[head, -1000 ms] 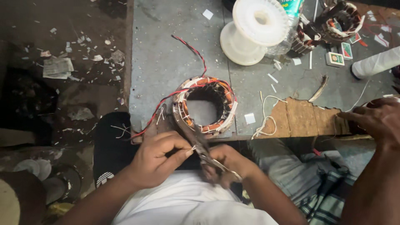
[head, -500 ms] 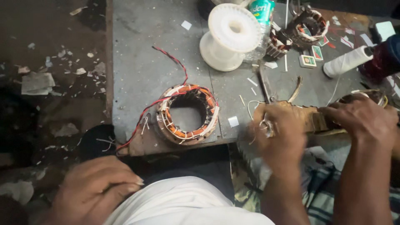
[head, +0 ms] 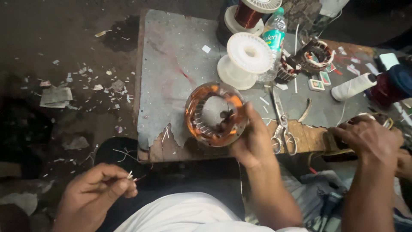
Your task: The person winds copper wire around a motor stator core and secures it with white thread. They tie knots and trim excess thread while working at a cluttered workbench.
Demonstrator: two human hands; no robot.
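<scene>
The motor stator (head: 216,114), a ring of copper windings with a slotted metal core, is lifted and tilted at the near edge of the grey metal-topped table (head: 171,56), blurred by motion. The right hand (head: 253,141) grips its right side, fingers curled around the rim and thumb across the outer face, so the hand is closed on it. The left hand (head: 96,191) is low, off the table's near-left corner above the lap, thumb and fingertips pinched shut on thin wire ends (head: 131,176) with pale sleeves.

Just right of the stator, a pair of scissors (head: 281,124) lies on the table, handles toward the near edge, blades pointing away. A thin curved strip lies just beyond it to the right. Behind the stator stands an empty white plastic spool (head: 244,60), and beside that a clear water bottle (head: 273,41) with a green cap. At the far edge is a spool of copper wire (head: 248,13). Toward the far right corner sits another wound stator (head: 316,56), with a roll of white thread (head: 354,86) lying on its side near it.

At the right edge, another person's hand (head: 369,137) rests over a dark ring-shaped part. The worn near edge of the table shows bare wood. On the dark floor (head: 64,64) to the left lie scattered paper scraps (head: 56,96).
</scene>
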